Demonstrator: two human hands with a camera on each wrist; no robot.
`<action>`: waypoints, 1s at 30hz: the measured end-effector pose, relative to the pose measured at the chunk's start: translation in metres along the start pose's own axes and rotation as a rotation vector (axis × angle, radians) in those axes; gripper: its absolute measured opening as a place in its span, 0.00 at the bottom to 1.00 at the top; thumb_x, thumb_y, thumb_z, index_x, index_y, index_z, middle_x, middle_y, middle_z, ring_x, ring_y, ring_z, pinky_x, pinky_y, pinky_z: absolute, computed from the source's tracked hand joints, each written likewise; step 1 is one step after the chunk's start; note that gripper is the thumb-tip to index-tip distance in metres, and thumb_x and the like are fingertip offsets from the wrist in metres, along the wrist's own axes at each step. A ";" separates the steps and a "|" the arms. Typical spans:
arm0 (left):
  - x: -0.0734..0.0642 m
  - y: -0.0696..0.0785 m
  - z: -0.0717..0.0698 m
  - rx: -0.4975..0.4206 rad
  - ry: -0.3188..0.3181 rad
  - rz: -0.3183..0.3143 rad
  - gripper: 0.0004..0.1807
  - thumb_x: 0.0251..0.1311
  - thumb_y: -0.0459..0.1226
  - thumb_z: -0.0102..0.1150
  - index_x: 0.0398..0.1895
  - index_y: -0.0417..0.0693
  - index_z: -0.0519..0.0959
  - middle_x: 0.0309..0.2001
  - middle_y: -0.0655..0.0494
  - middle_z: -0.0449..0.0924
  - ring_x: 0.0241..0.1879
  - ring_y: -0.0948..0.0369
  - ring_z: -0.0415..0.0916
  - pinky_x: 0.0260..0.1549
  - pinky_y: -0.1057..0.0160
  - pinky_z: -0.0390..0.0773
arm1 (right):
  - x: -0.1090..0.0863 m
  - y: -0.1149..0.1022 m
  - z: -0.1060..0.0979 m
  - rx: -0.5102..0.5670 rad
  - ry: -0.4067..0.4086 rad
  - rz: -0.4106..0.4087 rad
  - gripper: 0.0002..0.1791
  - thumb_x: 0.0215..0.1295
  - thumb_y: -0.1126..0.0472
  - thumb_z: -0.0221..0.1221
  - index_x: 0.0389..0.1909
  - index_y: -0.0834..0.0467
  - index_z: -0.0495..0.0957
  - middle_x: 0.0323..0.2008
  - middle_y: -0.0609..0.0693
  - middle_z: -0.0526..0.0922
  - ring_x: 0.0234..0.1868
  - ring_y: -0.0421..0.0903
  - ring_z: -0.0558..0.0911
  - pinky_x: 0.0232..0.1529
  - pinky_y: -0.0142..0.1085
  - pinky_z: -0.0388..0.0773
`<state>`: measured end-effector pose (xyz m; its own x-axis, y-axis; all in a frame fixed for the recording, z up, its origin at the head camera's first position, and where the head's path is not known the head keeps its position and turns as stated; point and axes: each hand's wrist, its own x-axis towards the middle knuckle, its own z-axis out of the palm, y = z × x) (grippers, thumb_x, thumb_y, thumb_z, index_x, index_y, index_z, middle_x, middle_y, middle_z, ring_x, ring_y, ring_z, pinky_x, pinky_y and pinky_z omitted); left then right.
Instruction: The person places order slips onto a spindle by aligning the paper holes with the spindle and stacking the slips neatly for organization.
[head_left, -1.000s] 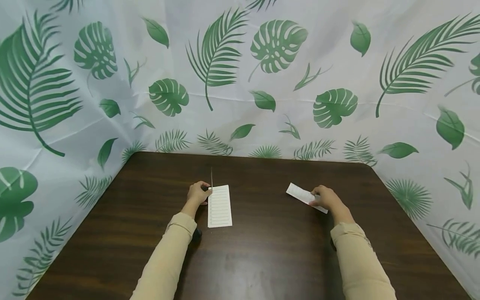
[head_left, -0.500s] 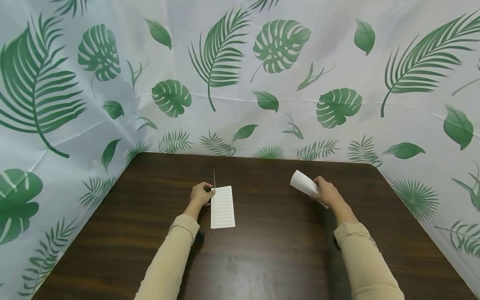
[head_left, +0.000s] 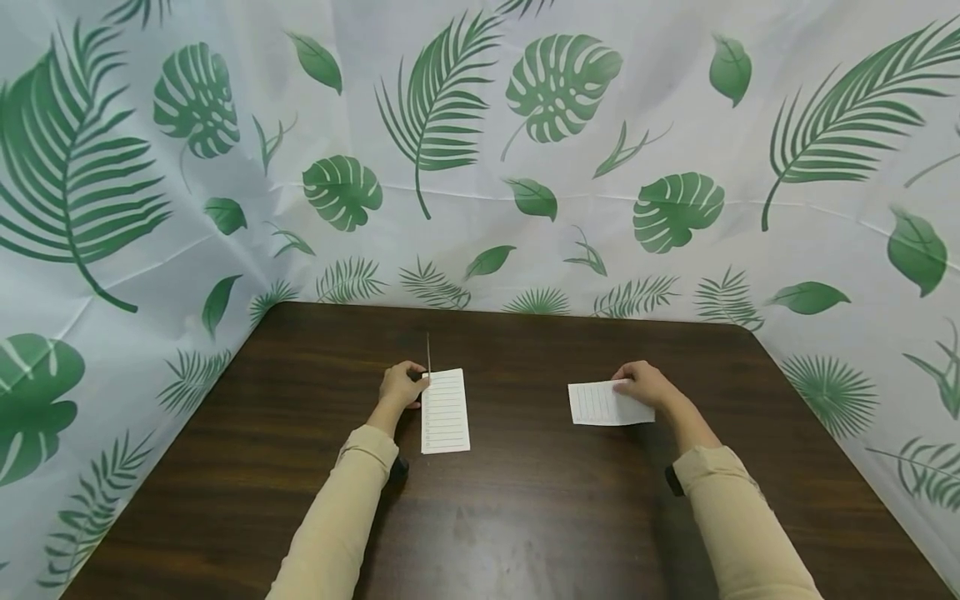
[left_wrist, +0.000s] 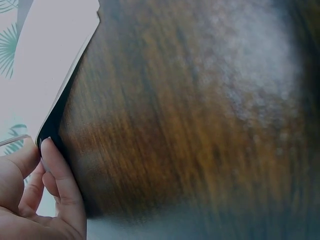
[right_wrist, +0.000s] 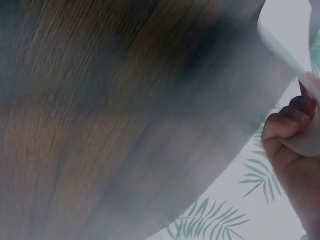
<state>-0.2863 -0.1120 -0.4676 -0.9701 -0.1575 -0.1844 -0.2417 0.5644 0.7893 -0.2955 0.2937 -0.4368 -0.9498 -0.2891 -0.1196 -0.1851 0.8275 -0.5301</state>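
My left hand [head_left: 400, 387] pinches the upper left corner of a small lined notepad [head_left: 446, 414], between thumb and fingers. A thin upright strip [head_left: 428, 354] rises from that corner; what it is cannot be told. The left wrist view shows the white pad [left_wrist: 52, 60] tilted over the table, its corner between the thumb and fingertips. Farther right, my right hand [head_left: 648, 387] holds a lined paper sheet [head_left: 592, 403] by its far edge. In the right wrist view the sheet [right_wrist: 290, 27] bends beside the curled fingers.
Both hands work over a dark brown wooden table [head_left: 517, 500]. A white curtain [head_left: 465, 183] printed with green leaves hangs behind the table and along its sides. Dark wrist straps show under the rolled beige sleeves [head_left: 337, 508].
My right hand first lifts the sheet, which curls up, then turns it so its lined face lies toward the head camera. The left hand stays on the notepad.
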 end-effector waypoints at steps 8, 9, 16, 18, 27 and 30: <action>0.000 0.001 -0.001 0.000 -0.001 -0.003 0.14 0.63 0.37 0.57 0.49 0.41 0.76 0.59 0.33 0.64 0.34 0.50 0.74 0.18 0.70 0.80 | -0.008 -0.012 0.000 -0.085 -0.156 0.010 0.06 0.59 0.68 0.57 0.25 0.66 0.74 0.23 0.49 0.73 0.27 0.43 0.69 0.28 0.32 0.66; 0.001 0.000 -0.001 0.000 -0.001 -0.001 0.14 0.63 0.37 0.57 0.49 0.41 0.76 0.58 0.33 0.64 0.32 0.51 0.74 0.18 0.70 0.80 | -0.009 -0.014 0.000 -0.095 -0.183 -0.005 0.05 0.59 0.69 0.56 0.25 0.66 0.74 0.24 0.50 0.73 0.27 0.44 0.69 0.29 0.32 0.67; 0.003 0.000 0.000 0.017 -0.002 0.005 0.14 0.62 0.37 0.57 0.49 0.41 0.76 0.58 0.32 0.64 0.24 0.57 0.72 0.16 0.71 0.79 | -0.007 -0.027 0.000 -0.084 -0.219 -0.100 0.04 0.61 0.72 0.54 0.30 0.70 0.76 0.26 0.52 0.76 0.28 0.42 0.70 0.29 0.32 0.69; 0.003 -0.001 0.000 0.024 -0.001 0.009 0.14 0.63 0.38 0.57 0.49 0.41 0.77 0.59 0.32 0.64 0.22 0.59 0.72 0.16 0.71 0.79 | -0.006 -0.030 0.002 -0.105 -0.183 -0.078 0.06 0.62 0.70 0.55 0.29 0.70 0.76 0.23 0.50 0.74 0.25 0.41 0.68 0.26 0.30 0.67; 0.005 -0.003 0.002 0.046 0.005 0.019 0.13 0.63 0.37 0.56 0.49 0.42 0.76 0.59 0.32 0.64 0.19 0.61 0.72 0.17 0.69 0.80 | 0.045 0.047 0.044 0.081 -0.100 0.007 0.13 0.72 0.59 0.47 0.34 0.67 0.68 0.21 0.56 0.75 0.16 0.47 0.77 0.14 0.36 0.76; 0.022 -0.017 0.009 0.036 0.011 0.030 0.13 0.63 0.40 0.57 0.47 0.45 0.77 0.57 0.31 0.64 0.20 0.57 0.74 0.19 0.66 0.82 | 0.061 0.072 0.060 0.236 -0.072 -0.048 0.13 0.71 0.58 0.43 0.33 0.64 0.65 0.19 0.51 0.72 0.13 0.40 0.71 0.10 0.32 0.69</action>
<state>-0.3032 -0.1177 -0.4904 -0.9766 -0.1488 -0.1550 -0.2137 0.5979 0.7725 -0.3514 0.3065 -0.5329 -0.9192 -0.3662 -0.1447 -0.1578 0.6793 -0.7167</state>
